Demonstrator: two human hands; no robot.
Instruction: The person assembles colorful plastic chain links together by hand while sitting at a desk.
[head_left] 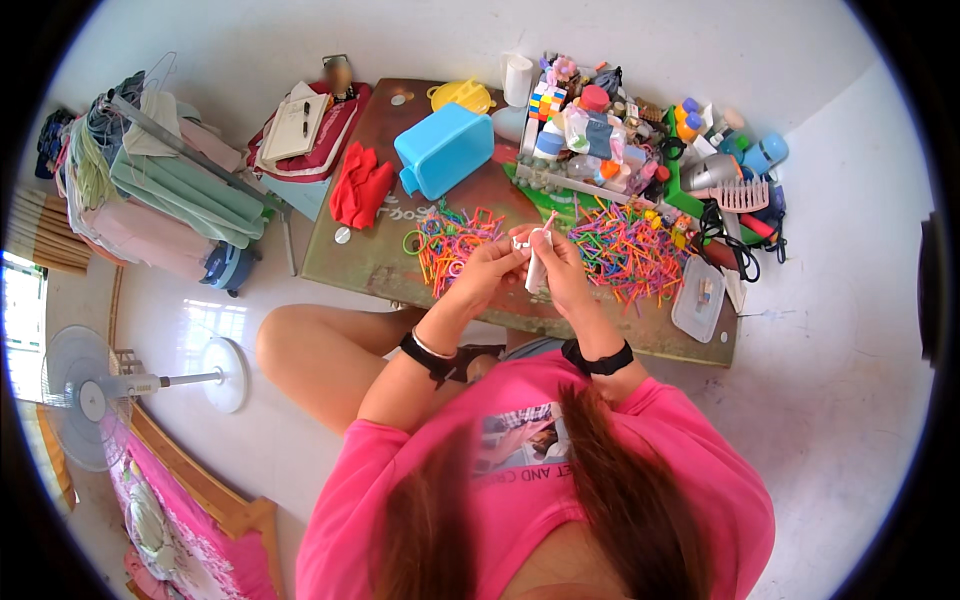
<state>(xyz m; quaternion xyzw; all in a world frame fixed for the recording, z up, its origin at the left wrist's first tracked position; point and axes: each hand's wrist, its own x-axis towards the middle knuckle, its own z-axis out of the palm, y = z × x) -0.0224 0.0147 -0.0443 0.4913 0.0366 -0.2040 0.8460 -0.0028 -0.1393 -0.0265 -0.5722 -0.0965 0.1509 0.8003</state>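
Both hands are close together over the near part of the table. My right hand (562, 272) has its fingers closed around a slim white tube-like piece (535, 275), with a thin pale pink stick (551, 219) poking up at its top. Pinched fingers of my left hand (492, 272) meet the white piece's upper end; what exactly they grip is too small to make out. Beside the left hand lies a pile of short multicoloured plastic sticks (440, 237), and a larger pile of similar sticks (635, 255) spreads to the right.
A blue plastic container (445, 150), red cloth (361, 187) and yellow lid (461, 96) lie on the table (335, 250). A crowded tray (560, 183) stands behind. At right are a clear plastic box (698, 300), hairbrush (738, 197) and black cable (735, 245).
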